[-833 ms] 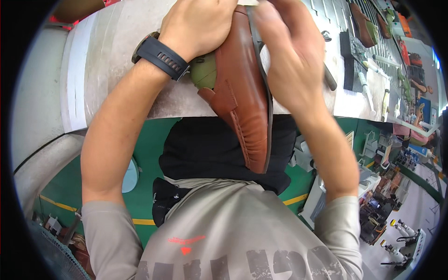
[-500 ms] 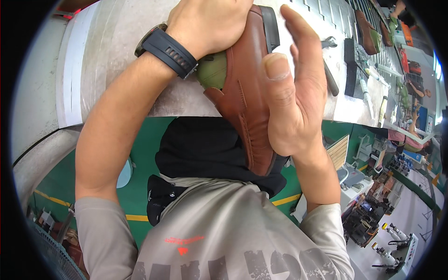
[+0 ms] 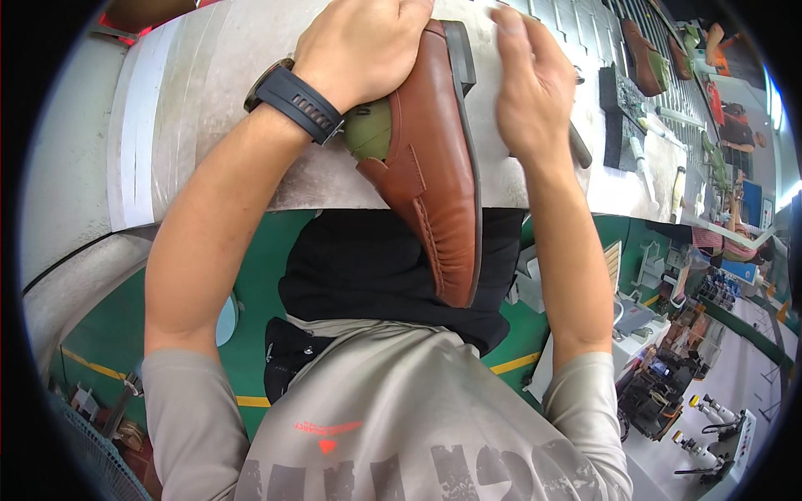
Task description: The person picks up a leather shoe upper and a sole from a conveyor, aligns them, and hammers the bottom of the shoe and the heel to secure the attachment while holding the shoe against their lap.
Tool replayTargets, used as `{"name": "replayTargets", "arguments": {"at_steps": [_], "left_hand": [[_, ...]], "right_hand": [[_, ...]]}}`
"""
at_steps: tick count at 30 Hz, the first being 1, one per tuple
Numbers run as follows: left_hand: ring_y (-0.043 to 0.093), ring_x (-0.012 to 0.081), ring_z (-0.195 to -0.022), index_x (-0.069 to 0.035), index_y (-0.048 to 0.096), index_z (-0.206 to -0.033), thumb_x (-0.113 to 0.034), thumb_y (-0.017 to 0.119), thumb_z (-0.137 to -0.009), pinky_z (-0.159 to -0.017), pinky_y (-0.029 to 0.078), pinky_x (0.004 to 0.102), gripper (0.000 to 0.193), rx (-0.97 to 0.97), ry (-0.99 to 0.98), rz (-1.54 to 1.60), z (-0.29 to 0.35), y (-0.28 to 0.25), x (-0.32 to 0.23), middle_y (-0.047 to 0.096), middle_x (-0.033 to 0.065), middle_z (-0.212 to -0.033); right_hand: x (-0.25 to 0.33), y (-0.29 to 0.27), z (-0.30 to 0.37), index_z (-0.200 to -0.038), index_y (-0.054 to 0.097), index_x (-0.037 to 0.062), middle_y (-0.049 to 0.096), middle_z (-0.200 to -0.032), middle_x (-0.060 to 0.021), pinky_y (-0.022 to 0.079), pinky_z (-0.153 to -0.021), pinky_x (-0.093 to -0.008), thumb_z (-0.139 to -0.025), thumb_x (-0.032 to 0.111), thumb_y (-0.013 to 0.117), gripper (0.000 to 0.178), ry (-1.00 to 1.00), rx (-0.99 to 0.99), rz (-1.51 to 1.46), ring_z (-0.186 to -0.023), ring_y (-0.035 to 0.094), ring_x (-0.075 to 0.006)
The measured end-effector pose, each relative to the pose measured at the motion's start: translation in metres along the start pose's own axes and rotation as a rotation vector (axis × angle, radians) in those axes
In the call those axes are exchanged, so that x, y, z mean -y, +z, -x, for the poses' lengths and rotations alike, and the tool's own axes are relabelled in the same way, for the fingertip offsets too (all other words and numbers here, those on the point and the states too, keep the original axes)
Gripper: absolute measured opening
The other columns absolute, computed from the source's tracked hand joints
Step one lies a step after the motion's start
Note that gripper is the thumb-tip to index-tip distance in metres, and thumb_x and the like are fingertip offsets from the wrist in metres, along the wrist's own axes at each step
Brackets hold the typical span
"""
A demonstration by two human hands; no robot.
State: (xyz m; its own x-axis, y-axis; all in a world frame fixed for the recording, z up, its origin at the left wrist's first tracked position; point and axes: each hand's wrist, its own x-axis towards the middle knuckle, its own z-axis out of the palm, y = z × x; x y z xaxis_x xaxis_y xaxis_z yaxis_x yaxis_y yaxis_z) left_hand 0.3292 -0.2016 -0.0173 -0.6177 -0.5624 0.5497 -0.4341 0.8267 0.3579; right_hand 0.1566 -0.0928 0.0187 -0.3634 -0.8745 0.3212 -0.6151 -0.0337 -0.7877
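My left hand (image 3: 363, 50), with a dark watch on its wrist, grips a brown leather shoe (image 3: 443, 159) at the heel end. The toe points down toward my lap, past the table edge, with the dark sole on the right. Inside its opening sits a green shoe last (image 3: 370, 132). To the right of the sole, apart from the shoe, my right hand (image 3: 535, 92) is open with its fingers stretched away from me. Partly behind that hand lies a metal tool with a dark handle (image 3: 579, 149); its kind is hidden.
The pale worktable (image 3: 225, 92) ends just above my lap. On its right are a black block (image 3: 616, 125) and several slim white-handled tools (image 3: 642, 163). Another brown shoe (image 3: 642, 58) rests on a slatted metal rack. Other people work at the far right.
My right hand has left the shoe's sole side and moved up and right across the table. The shoe has shifted slightly left and turned, showing more of its sole edge.
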Motion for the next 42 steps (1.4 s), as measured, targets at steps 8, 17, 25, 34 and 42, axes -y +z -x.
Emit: {"name": "replayTargets", "arguments": {"at_steps": [8,17,25,34,42], "left_hand": [[0.071,0.0481,-0.084,0.002,0.073,-0.098,-0.022,0.055,-0.102,-0.070,0.054,0.0534,0.030,0.130,-0.352,0.349,-0.011,-0.023,-0.018,0.071,0.0305,-0.089],[0.067,0.0412,-0.073,0.003,0.074,-0.089,-0.047,0.044,-0.113,-0.072,0.051,0.0456,0.063,0.099,-0.412,0.465,0.005,-0.018,-0.021,0.069,0.0240,-0.077],[0.066,0.0428,-0.072,0.001,0.072,-0.084,-0.040,0.047,-0.112,-0.068,0.051,0.0479,0.056,0.182,-0.442,0.470,0.007,-0.029,-0.026,0.068,0.0237,-0.075],[0.066,0.0427,-0.067,-0.001,0.065,-0.079,-0.036,0.066,-0.102,-0.061,0.051,0.0515,0.042,0.451,-0.257,0.185,0.057,-0.067,-0.083,0.067,0.0192,-0.071],[0.069,0.0436,-0.100,0.004,0.058,-0.127,-0.046,0.088,-0.082,-0.087,0.056,0.0466,0.073,0.904,-0.127,0.573,0.065,-0.097,-0.049,0.069,0.0244,-0.107]], "right_hand": [[-0.023,-0.041,0.065,-0.119,0.073,-0.0018,0.071,-0.132,-0.0227,0.049,-0.108,-0.0475,-0.096,0.014,0.074,0.028,-0.265,-0.109,0.490,-0.120,0.067,-0.0386],[0.031,-0.026,-0.003,-0.140,0.056,-0.0137,0.070,-0.113,-0.0156,0.063,-0.083,-0.0345,-0.099,0.044,0.075,0.073,0.457,0.451,-0.277,-0.098,0.069,-0.0184],[0.024,-0.027,-0.004,-0.126,0.063,-0.0123,0.065,-0.097,-0.0089,0.065,-0.076,-0.0319,-0.094,0.055,0.079,0.076,0.526,0.644,-0.391,-0.084,0.070,-0.0145],[0.061,-0.057,0.096,-0.089,0.063,-0.0033,0.066,-0.067,-0.0068,0.053,-0.058,-0.0292,-0.112,0.028,0.059,0.039,0.558,0.838,-0.098,-0.061,0.062,-0.0114],[0.072,-0.051,0.097,-0.082,0.058,-0.0018,0.059,-0.061,-0.0066,0.046,-0.054,-0.0324,-0.113,0.025,0.055,0.041,0.515,0.930,-0.099,-0.056,0.057,-0.0125]]}}
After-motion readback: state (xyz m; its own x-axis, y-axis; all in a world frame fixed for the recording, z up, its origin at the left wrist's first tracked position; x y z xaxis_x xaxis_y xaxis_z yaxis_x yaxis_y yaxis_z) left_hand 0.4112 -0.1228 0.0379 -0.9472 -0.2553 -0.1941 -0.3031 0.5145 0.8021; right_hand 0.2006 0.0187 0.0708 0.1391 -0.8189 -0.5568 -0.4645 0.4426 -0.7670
